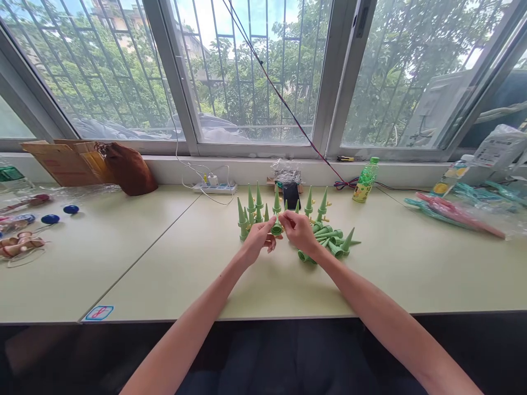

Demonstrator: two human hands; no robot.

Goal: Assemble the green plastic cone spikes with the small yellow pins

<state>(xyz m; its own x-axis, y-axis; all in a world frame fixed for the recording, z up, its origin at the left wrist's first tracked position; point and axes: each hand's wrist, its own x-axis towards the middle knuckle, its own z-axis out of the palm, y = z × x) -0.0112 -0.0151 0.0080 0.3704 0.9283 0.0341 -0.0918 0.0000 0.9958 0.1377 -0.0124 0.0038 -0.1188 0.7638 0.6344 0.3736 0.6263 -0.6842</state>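
My left hand [261,237] is closed on a green plastic watering spike [276,230], its hollow round end facing me. Right against that spike, my right hand [298,229] has its fingers pinched together; what lies between the fingertips is hidden. Several green spikes [242,216] stand point up behind my left hand. Beyond my right hand, more upright spikes [322,204] carry small yellow valves [328,204] on their sides. A loose heap of green spikes [329,237] lies beside my right wrist, some tipped over.
A black phone [291,196] leans behind the spikes, near crumpled clear plastic. At the back stand a power strip [216,188], a green drink bottle [365,180] and a brown pouch [128,169]. Wooden toys [22,244] lie left; plastic bags [461,214] lie right.
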